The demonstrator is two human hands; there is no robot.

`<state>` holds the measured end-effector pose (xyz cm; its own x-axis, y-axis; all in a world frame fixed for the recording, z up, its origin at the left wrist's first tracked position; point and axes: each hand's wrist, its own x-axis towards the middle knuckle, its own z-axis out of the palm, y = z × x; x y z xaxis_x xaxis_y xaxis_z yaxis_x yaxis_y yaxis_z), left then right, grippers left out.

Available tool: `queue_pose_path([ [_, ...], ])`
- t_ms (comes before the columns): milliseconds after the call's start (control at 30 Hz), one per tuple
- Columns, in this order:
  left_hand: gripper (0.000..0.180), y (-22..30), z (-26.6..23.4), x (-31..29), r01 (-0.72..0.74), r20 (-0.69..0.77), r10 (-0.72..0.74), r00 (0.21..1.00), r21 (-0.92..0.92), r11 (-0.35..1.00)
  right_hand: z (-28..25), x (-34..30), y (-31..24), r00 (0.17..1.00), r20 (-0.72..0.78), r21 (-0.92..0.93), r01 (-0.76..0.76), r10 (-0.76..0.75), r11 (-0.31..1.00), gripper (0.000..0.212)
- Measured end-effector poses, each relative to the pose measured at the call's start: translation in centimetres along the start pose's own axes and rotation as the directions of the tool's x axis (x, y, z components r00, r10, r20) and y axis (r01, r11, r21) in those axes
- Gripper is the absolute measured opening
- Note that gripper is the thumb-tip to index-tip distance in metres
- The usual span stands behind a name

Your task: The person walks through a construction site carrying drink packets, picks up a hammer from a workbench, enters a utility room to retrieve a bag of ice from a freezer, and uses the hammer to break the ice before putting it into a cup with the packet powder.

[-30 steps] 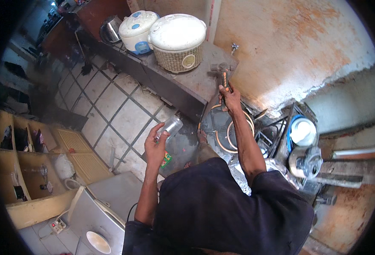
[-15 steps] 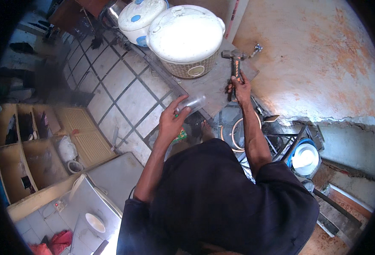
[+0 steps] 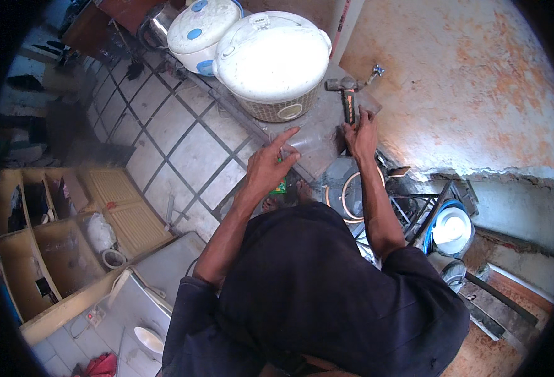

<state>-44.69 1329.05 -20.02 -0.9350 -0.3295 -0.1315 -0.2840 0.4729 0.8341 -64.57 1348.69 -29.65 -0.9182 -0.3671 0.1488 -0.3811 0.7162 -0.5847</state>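
Note:
My left hand [image 3: 269, 164] is closed loosely around a clear plastic container [image 3: 305, 149], its thumb and forefinger on either side. A bit of green shows beside the palm; the container's exact kind is hard to make out. My right hand [image 3: 361, 135] is at the handle of a hammer [image 3: 349, 103] with a grey metal head and a black and orange grip. Its fingers are stretched apart and the thumb touches the handle. The hammer lies on a low grey table [image 3: 320, 164], head away from me. Part of its handle is hidden behind the hand.
A large white-lidded basket tub [image 3: 274, 63] and a smaller white lidded container [image 3: 203, 32] stand at the table's far end. A tap [image 3: 376, 72] juts from the stained right wall. Wooden shelving [image 3: 70, 239] is at left, a metal rack with a white bowl [image 3: 451, 231] at right.
My left hand has moved right and slightly up with the clear container, over the table. My right hand's fingers have loosened and straightened at the hammer handle. The hammer has barely shifted.

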Motion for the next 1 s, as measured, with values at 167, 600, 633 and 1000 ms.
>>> queue_pose_path([
  [167,0.06,0.2,-1.0,0.5,-0.024,0.095,0.019,0.995,0.045,0.999,-2.7,-2.9,-6.2,0.8,0.28,0.225,0.483,-0.531,0.846,0.092],
  [600,0.052,-1.9,0.0,1.1,-0.174,-0.054,0.18,0.982,0.101,0.98,2.7,-6.5,-5.7,0.862,0.47,0.422,-0.029,-0.191,0.906,0.07],
  [633,0.051,-2.3,0.2,1.3,-0.135,-0.168,0.145,0.975,0.073,0.988,2.9,-6.6,-5.5,0.891,0.444,0.386,-0.094,-0.095,0.918,0.067],
  [1000,0.041,-4.1,-0.6,3.3,0.017,-0.298,-0.32,0.899,-0.709,0.705,7.0,-8.0,-2.5,0.994,0.03,0.372,0.09,-0.108,0.924,0.07],
])
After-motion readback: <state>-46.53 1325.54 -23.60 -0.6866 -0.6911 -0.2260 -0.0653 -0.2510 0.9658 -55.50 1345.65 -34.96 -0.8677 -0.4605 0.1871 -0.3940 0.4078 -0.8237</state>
